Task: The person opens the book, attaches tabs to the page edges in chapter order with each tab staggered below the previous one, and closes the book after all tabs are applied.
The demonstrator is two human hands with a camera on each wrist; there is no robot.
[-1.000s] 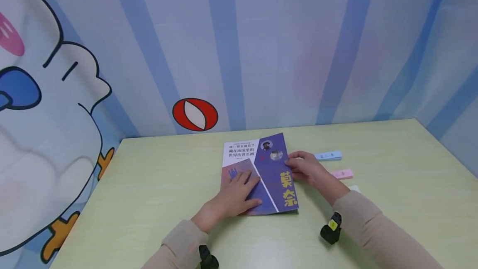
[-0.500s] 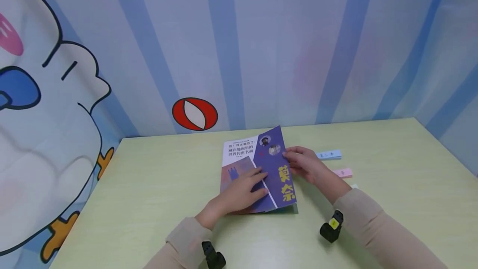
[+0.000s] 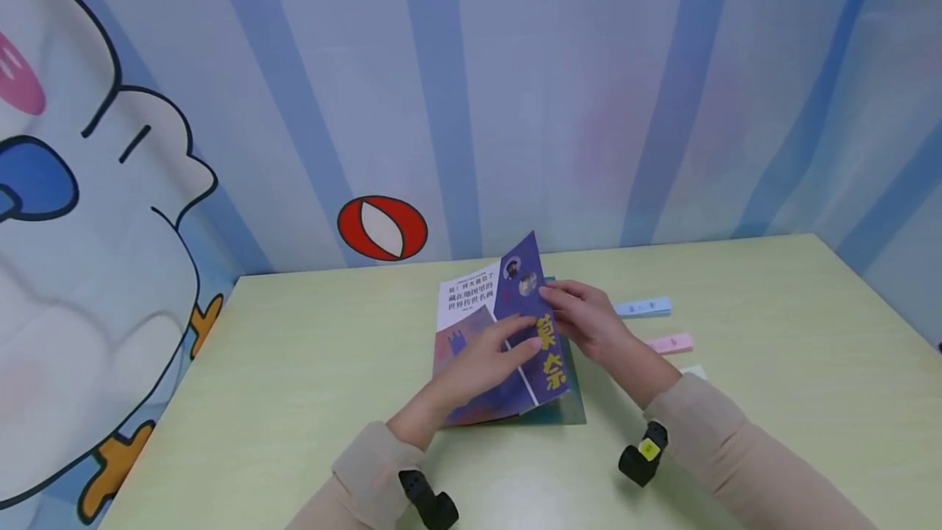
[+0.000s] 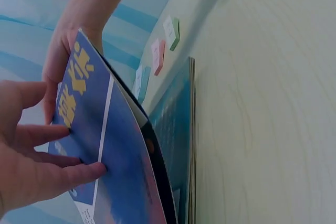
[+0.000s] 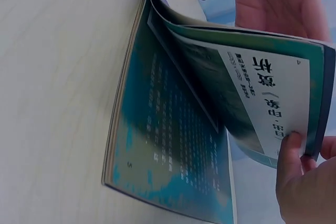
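A thin book with a purple, pink and white cover lies on the table, its cover lifted at the right side. My right hand pinches that lifted edge. In the right wrist view its thumb presses on a printed inner page, with fingers behind the cover. A dark teal page shows below, flat on the rest of the book. My left hand is spread over the front of the cover, and in the left wrist view its fingertips are at the cover.
To the right of the book lie a blue paper strip, a pink one and a pale one, partly hidden by the right arm. A striped curtain hangs behind the table.
My right hand has raised the book's right edge and swung it up and left, uncovering the teal page beneath. My left hand has slid a little right and up over the cover.
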